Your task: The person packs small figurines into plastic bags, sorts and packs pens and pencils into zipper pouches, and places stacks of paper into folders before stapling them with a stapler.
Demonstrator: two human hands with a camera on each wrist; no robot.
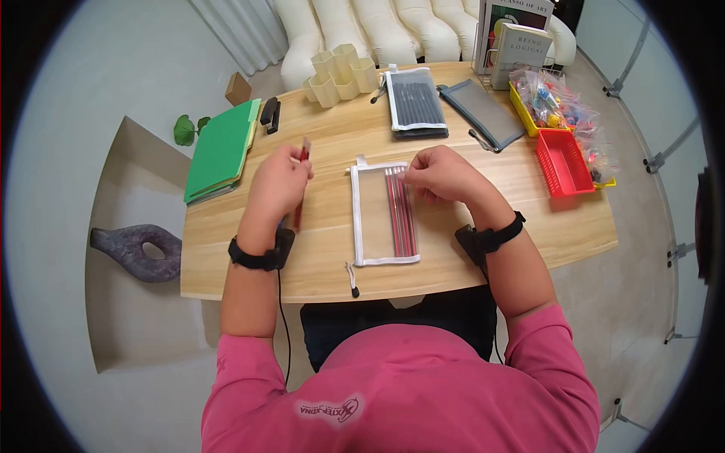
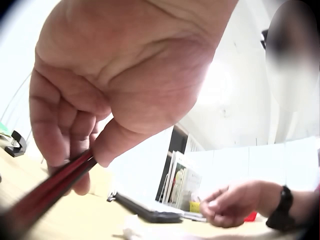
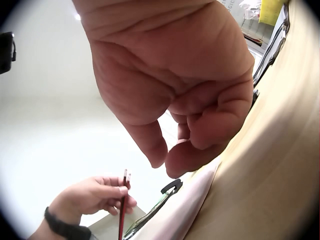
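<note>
My left hand (image 1: 281,181) pinches slim red-and-black pencils (image 2: 52,186) between thumb and fingers, left of a mesh zip pouch (image 1: 371,219). In the right wrist view, two pale ends of the held pencils stick up above that hand. The white-edged pouch lies flat, and several red pencils (image 1: 402,219) line its right side. My right hand (image 1: 445,175) hovers at the pouch's upper right corner, fingers loosely bent. Thumb and fingertips (image 3: 159,156) come close together in the right wrist view, with nothing showing between them.
Behind lie a pouch of dark pens (image 1: 418,102) and a grey pouch (image 1: 483,113). Red basket (image 1: 565,162) and yellow tray (image 1: 521,106) stand right, near books (image 1: 521,53). Green folders (image 1: 223,147), a stapler (image 1: 270,115) and a cream hexagonal holder (image 1: 340,75) sit at the back left.
</note>
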